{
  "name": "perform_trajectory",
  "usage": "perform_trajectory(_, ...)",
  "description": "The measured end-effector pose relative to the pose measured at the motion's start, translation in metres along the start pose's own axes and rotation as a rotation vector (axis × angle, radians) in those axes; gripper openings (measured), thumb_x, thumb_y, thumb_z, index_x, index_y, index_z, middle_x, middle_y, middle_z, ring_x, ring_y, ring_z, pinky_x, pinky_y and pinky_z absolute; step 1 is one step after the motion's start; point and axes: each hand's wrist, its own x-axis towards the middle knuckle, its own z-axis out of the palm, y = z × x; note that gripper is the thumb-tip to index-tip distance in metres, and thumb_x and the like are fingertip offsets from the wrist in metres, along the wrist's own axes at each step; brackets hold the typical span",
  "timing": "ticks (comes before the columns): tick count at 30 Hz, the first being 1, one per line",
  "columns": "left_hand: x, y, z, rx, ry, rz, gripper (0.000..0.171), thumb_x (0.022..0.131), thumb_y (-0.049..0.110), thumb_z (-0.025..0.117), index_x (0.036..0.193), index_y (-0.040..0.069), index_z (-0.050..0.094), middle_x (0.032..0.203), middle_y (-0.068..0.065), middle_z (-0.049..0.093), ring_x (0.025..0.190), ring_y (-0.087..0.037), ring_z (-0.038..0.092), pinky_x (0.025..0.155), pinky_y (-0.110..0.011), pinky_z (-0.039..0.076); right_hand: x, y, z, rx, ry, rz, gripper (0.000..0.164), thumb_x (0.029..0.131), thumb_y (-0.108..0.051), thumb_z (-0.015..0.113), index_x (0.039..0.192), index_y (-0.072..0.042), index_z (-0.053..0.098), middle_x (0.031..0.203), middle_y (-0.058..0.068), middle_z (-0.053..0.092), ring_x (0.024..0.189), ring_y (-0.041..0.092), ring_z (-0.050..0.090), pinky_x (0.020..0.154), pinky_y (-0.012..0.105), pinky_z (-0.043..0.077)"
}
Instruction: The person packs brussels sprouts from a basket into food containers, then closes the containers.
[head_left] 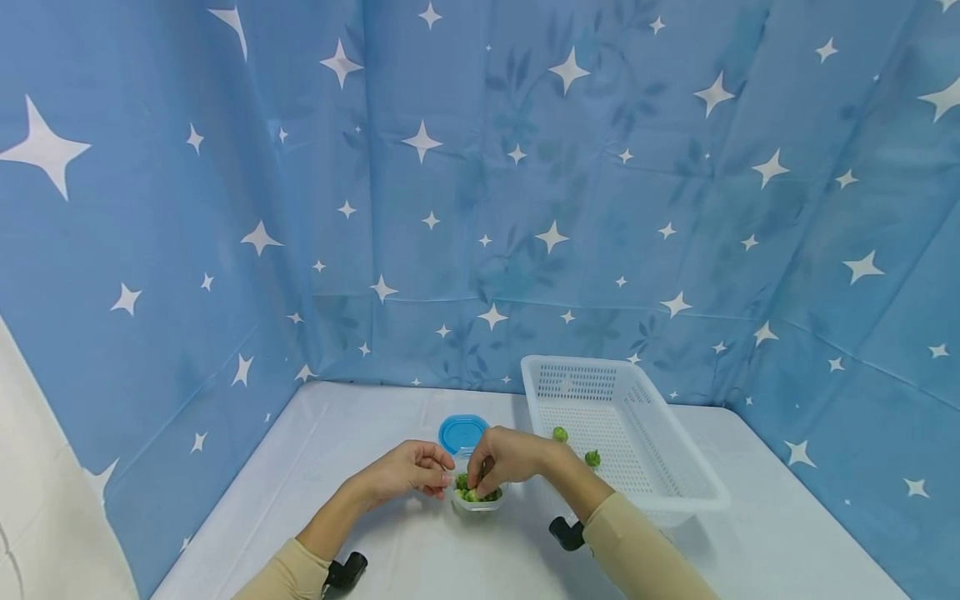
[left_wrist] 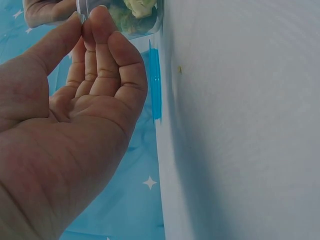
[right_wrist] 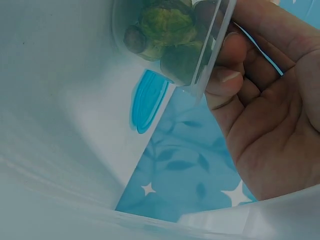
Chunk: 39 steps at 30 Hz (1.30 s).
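Observation:
A small clear plastic container point(head_left: 477, 506) filled with green Brussels sprouts point(head_left: 462, 482) stands on the white table. My left hand point(head_left: 411, 472) pinches its rim from the left, thumb against fingertips, as the left wrist view also shows. From the right, my right hand point(head_left: 512, 457) reaches over the rim with curled fingers and pinches a sprout among the others inside. In the right wrist view, several sprouts point(right_wrist: 167, 22) show through the container wall point(right_wrist: 120, 30), and the rim partly hides those fingertips. A round blue lid point(head_left: 461, 434) lies just behind the container.
A white perforated basket point(head_left: 678, 427) stands to the right, under my right forearm, with two sprouts visible inside, one sprout point(head_left: 560, 434) farther back and another sprout point(head_left: 592, 458) nearer. A blue star-patterned curtain point(head_left: 450, 192) surrounds the table's back and sides.

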Motion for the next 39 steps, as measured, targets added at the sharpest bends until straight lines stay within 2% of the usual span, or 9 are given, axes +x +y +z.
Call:
perform_trajectory(6, 0.000, 0.000, 0.000, -0.004, -0.002, 0.004, 0.034, 0.100, 0.013, 0.071, 0.122, -0.011, 0.060, 0.102, -0.027, 0.071, 0.084, -0.020, 0.073, 0.080, -0.037, 0.061, 0.000, 0.000, 0.002, -0.011, 0.005, 0.003, 0.013, 0.085, -0.002, 0.084, 0.091, -0.014, 0.082, 0.086, -0.008, 0.076, 0.077, -0.001, 0.068, 0.071, 0.020, 0.059)
perform_trajectory(9, 0.001, -0.001, 0.000, -0.004, -0.002, 0.004, 0.033, 0.100, 0.013, 0.070, 0.122, -0.011, 0.061, 0.101, -0.024, 0.072, 0.084, -0.020, 0.073, 0.080, -0.037, 0.061, 0.000, 0.001, 0.001, -0.007, 0.019, -0.016, 0.011, 0.086, -0.004, 0.085, 0.093, -0.012, 0.082, 0.085, -0.009, 0.076, 0.074, 0.000, 0.066, 0.067, 0.019, 0.057)
perform_trajectory(15, 0.001, -0.001, 0.000, -0.010, -0.003, -0.001, 0.031, 0.100, 0.013, 0.069, 0.121, -0.009, 0.062, 0.101, -0.023, 0.072, 0.084, -0.020, 0.073, 0.081, -0.039, 0.061, -0.004, 0.002, -0.008, 0.003, 0.137, -0.139, 0.009, 0.090, -0.008, 0.082, 0.099, -0.009, 0.082, 0.091, -0.002, 0.079, 0.064, 0.006, 0.060, 0.059, 0.019, 0.051)
perform_trajectory(18, 0.001, -0.001, 0.000, -0.012, -0.003, 0.000, 0.032, 0.100, 0.012, 0.069, 0.122, -0.010, 0.061, 0.101, -0.025, 0.072, 0.083, -0.020, 0.073, 0.081, -0.039, 0.061, -0.005, 0.000, -0.013, 0.001, 0.194, -0.178, 0.009, 0.092, -0.010, 0.080, 0.101, -0.011, 0.081, 0.096, 0.003, 0.080, 0.068, 0.011, 0.064, 0.063, 0.021, 0.054)
perform_trajectory(22, 0.001, -0.001, 0.000, -0.014, -0.004, -0.004, 0.035, 0.100, 0.013, 0.071, 0.123, -0.011, 0.060, 0.103, -0.028, 0.071, 0.082, -0.019, 0.072, 0.081, -0.038, 0.061, -0.008, -0.001, -0.017, 0.003, 0.235, -0.183, 0.010, 0.095, -0.012, 0.077, 0.104, -0.012, 0.080, 0.102, 0.008, 0.080, 0.077, 0.016, 0.069, 0.070, 0.023, 0.057)
perform_trajectory(27, 0.002, -0.001, 0.000, -0.015, -0.008, -0.002, 0.036, 0.099, 0.014, 0.071, 0.123, -0.011, 0.060, 0.104, -0.030, 0.070, 0.082, -0.019, 0.072, 0.080, -0.038, 0.061, -0.018, -0.011, -0.027, -0.006, 0.289, -0.159, 0.011, 0.097, -0.018, 0.076, 0.107, -0.015, 0.080, 0.104, 0.002, 0.079, 0.079, 0.013, 0.069, 0.072, 0.025, 0.058)
perform_trajectory(31, 0.002, -0.001, -0.001, -0.015, -0.007, -0.005, 0.035, 0.100, 0.014, 0.071, 0.123, -0.011, 0.060, 0.100, -0.023, 0.072, 0.082, -0.019, 0.072, 0.080, -0.037, 0.061, -0.027, -0.025, -0.037, -0.024, 0.336, -0.162, 0.012, 0.097, -0.022, 0.076, 0.108, -0.018, 0.080, 0.101, -0.003, 0.077, 0.075, 0.013, 0.065, 0.066, 0.027, 0.056)
perform_trajectory(35, 0.002, -0.002, -0.002, -0.015, -0.007, -0.008, 0.036, 0.100, 0.014, 0.071, 0.123, -0.011, 0.060, 0.098, -0.016, 0.073, 0.083, -0.019, 0.072, 0.081, -0.038, 0.061, -0.034, -0.038, -0.044, -0.041, 0.342, -0.182, 0.013, 0.098, -0.023, 0.075, 0.110, -0.020, 0.079, 0.100, -0.005, 0.076, 0.075, 0.013, 0.064, 0.065, 0.028, 0.056)
perform_trajectory(39, 0.002, -0.003, -0.001, -0.016, -0.005, -0.006, 0.035, 0.099, 0.015, 0.071, 0.123, -0.010, 0.061, 0.099, -0.016, 0.074, 0.085, -0.020, 0.073, 0.082, -0.039, 0.061, -0.039, -0.046, -0.050, -0.053, 0.346, -0.181, 0.015, 0.099, -0.023, 0.074, 0.112, -0.019, 0.079, 0.096, -0.002, 0.076, 0.073, 0.013, 0.064, 0.063, 0.027, 0.055)
